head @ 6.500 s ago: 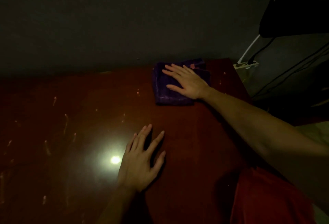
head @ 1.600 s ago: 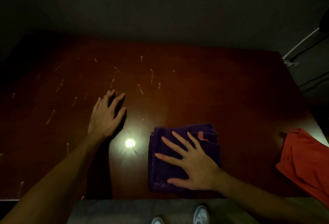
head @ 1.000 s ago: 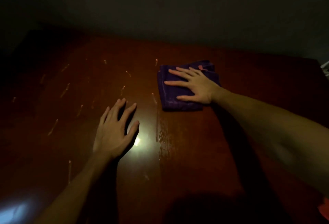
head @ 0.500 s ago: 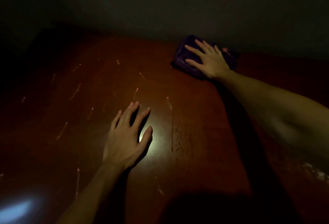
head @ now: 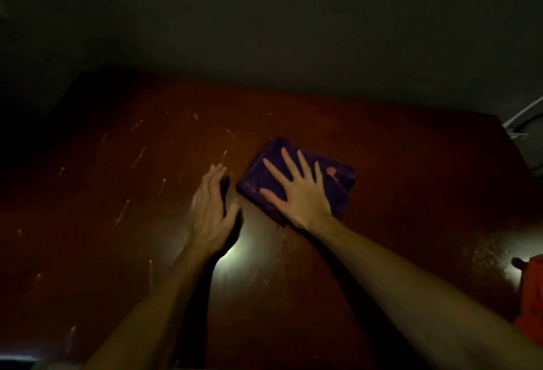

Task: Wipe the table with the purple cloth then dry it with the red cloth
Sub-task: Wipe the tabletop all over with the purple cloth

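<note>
Head view: wet-wipe step under way, drying not begun

Right hand (head: 296,193), fingers spread, presses flat on the folded dark purple terry cloth (head: 338,190) mid-way across the glossy red-brown wooden table (head: 411,164). Left hand (head: 210,216) lies flat on the wood just beside the cloth, fingers together, holding nothing. Pale streaks (head: 141,155) on the left part look unwiped, so the next move is probably a pass leftward. Crumpled red cloth (head: 531,296) sits untouched at the right edge.
</note>
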